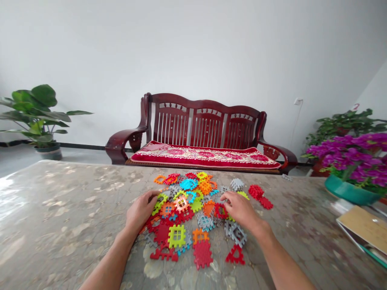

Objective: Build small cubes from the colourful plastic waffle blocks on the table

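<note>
A heap of interlocking plastic building pieces (196, 204) in red, orange, lime green, blue and grey lies on the table in front of me. My left hand (142, 209) rests against the heap's left side, fingers reaching over a lime green piece (159, 204). Its fingers are loosely bent, and I see nothing held in them. On the other side, my right hand (241, 207) has thumb and forefinger apart beside a red piece (220, 211). Nearer to me lie a lime green window piece (177, 236), a flat red square (202, 254) and a red triangle (235, 255).
The table (69, 225) has a patterned, glossy cover. At its right stand purple flowers in a teal pot (350, 191), with a brown notebook (364, 225) in front. Joined red pieces (260, 196) lie right of the heap. Behind the table is a wooden bench (205, 125).
</note>
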`<state>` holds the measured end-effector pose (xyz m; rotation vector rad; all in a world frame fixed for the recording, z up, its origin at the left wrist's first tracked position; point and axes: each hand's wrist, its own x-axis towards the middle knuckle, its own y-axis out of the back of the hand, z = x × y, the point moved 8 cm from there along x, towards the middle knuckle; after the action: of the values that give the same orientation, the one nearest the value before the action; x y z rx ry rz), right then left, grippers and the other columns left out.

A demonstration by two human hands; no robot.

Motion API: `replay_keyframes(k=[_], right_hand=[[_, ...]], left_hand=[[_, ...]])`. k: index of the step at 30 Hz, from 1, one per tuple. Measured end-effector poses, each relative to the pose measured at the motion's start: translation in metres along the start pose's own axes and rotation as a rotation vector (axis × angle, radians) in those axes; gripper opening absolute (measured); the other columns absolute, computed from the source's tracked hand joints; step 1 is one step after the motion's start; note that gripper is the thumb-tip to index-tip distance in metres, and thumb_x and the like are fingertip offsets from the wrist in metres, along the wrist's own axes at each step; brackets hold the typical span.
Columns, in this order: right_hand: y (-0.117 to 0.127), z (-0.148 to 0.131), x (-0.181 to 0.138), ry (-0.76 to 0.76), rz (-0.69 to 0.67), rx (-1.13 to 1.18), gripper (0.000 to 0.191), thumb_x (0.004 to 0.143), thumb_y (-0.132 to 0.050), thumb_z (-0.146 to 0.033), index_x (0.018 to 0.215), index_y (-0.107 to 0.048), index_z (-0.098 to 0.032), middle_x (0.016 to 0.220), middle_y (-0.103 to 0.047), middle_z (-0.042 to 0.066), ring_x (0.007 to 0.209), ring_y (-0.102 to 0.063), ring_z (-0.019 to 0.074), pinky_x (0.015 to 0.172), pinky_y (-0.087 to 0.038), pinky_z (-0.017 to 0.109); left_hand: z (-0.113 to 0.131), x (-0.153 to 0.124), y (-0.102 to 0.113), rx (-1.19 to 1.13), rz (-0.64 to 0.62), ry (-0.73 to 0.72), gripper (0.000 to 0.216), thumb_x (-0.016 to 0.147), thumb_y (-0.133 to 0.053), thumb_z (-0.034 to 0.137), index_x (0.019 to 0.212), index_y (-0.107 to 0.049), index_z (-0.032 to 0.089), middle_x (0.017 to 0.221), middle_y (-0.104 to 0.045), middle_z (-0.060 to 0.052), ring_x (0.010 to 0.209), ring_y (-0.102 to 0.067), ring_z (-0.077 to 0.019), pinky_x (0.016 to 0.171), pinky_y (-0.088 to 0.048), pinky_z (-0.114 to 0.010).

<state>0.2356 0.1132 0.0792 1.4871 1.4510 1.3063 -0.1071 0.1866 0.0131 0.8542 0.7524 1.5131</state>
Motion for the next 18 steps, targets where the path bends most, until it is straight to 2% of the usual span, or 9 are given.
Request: replay_keyframes(k=[3,8,14,18], right_hand=[[-0.001,0.008,0.0,-0.032,-0.025,-0.008,0.029,0.08,-0.047,-0.013,0.097,-0.068,-0.023,0.104,-0.07,0.002,0.097,-0.062,0.0169,0.084,-0.041,0.026],[-0.007,0.016,-0.005,-0.104,-0.151,-0.063,0.031,0.077,-0.055,-0.025,0.106,-0.067,-0.023,0.111,-0.069,0.005,0.105,-0.062,0.0225,0.087,-0.042,0.031],[-0.009,0.007,-0.009,-0.151,-0.209,-0.131,0.036,0.074,-0.062,-0.038,0.107,-0.066,-0.025,0.108,-0.07,0.007,0.101,-0.063,0.0266,0.082,-0.043,0.033],[-0.008,0.002,-0.01,-0.159,-0.215,-0.182,0.037,0.075,-0.06,-0.039,0.108,-0.065,-0.024,0.103,-0.071,0.01,0.099,-0.064,0.0295,0.079,-0.043,0.035]], left_hand=[[0.001,-0.001,0.002,-0.007,0.013,-0.005,0.035,0.088,-0.043,0.039,0.11,-0.069,0.032,0.111,-0.073,0.003,0.098,-0.066,-0.019,0.076,-0.047,-0.024],[0.001,-0.001,0.0,-0.018,0.009,-0.008,0.036,0.088,-0.042,0.039,0.111,-0.068,0.032,0.112,-0.073,0.001,0.1,-0.066,-0.0204,0.076,-0.047,-0.025],[-0.002,0.002,-0.002,-0.019,-0.005,-0.009,0.036,0.088,-0.042,0.041,0.112,-0.067,0.033,0.111,-0.073,0.002,0.101,-0.066,-0.0207,0.076,-0.046,-0.025],[-0.003,0.002,-0.003,-0.013,-0.014,-0.005,0.036,0.088,-0.041,0.041,0.112,-0.067,0.033,0.11,-0.073,0.002,0.1,-0.066,-0.0212,0.076,-0.046,-0.026]])
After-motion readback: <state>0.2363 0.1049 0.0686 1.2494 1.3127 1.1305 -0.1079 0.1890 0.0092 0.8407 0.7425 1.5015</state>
